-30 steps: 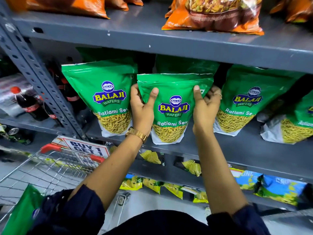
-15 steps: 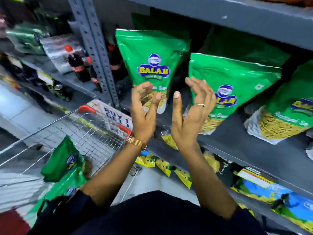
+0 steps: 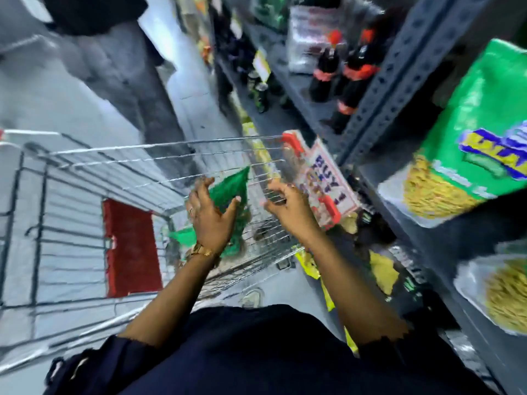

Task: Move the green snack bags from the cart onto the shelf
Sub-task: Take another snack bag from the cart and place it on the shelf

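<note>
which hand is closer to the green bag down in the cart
Left. The left hand hangs right over the green snack bag in the cart, fingers spread across it. The right hand is off to the bag's right, over the cart's wire side.

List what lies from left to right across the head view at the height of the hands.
Red mat on the floor seen through the cart, left hand over the green bag in the cart, right hand, promo sign, green snack bag on the shelf.
</note>
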